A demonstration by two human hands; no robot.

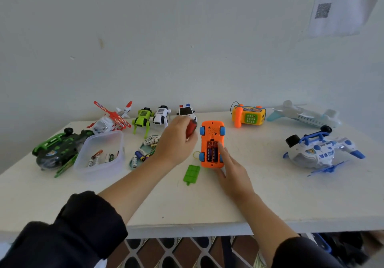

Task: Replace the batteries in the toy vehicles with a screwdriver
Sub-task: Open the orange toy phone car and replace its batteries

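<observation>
An orange toy car point(212, 130) with blue wheels lies upside down in the middle of the white table point(270, 195). Its battery bay is uncovered and two batteries point(212, 150) sit inside. My right hand point(232, 169) rests at the car's near right side, index finger stretched along the bay's edge. My left hand point(176, 141) hovers just left of the car and grips a red-handled screwdriver point(191, 128). The green battery cover point(191, 174) lies flat on the table below my left hand.
A clear tub point(99, 155) holds several batteries; more lie on a small tray point(143, 151). Around stand a green helicopter point(56, 149), red-white helicopter point(112, 119), two robot dogs point(152, 118), police car point(186, 110), toy phone point(248, 116), plane point(305, 116) and blue-white helicopter point(320, 151).
</observation>
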